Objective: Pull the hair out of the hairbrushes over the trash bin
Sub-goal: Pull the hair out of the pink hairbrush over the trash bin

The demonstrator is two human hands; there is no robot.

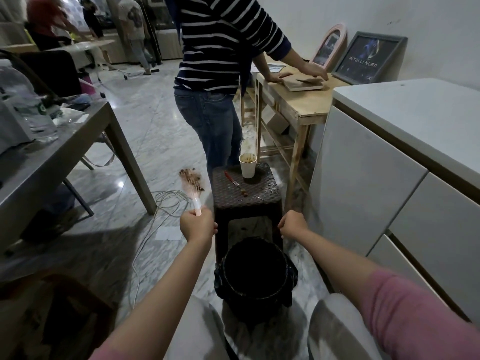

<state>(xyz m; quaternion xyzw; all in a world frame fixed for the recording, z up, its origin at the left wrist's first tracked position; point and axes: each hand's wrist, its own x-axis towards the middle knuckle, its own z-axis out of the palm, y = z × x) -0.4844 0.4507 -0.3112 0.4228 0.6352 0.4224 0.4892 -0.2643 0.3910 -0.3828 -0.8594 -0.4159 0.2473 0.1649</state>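
Note:
My left hand [198, 225] grips the pale handle of a pink hairbrush [192, 183], which points up and away, left of the stool; brown hair is tangled in its bristles. My right hand [293, 225] is closed in a fist by the stool's right front corner, with nothing visible in it. The black trash bin [255, 274], lined with a dark bag, stands on the floor between my knees, below and between both hands. On the dark woven stool [246, 188] stand a white paper cup [248, 166] with brown hair inside and a thin red-handled tool [235, 182].
A person in a striped shirt and jeans [218, 74] stands right behind the stool, leaning on a wooden table [301, 100]. White cabinets [389, 178] line the right. A grey table [52, 157] with bottles is at left. A white cable [161, 203] lies on the marble floor.

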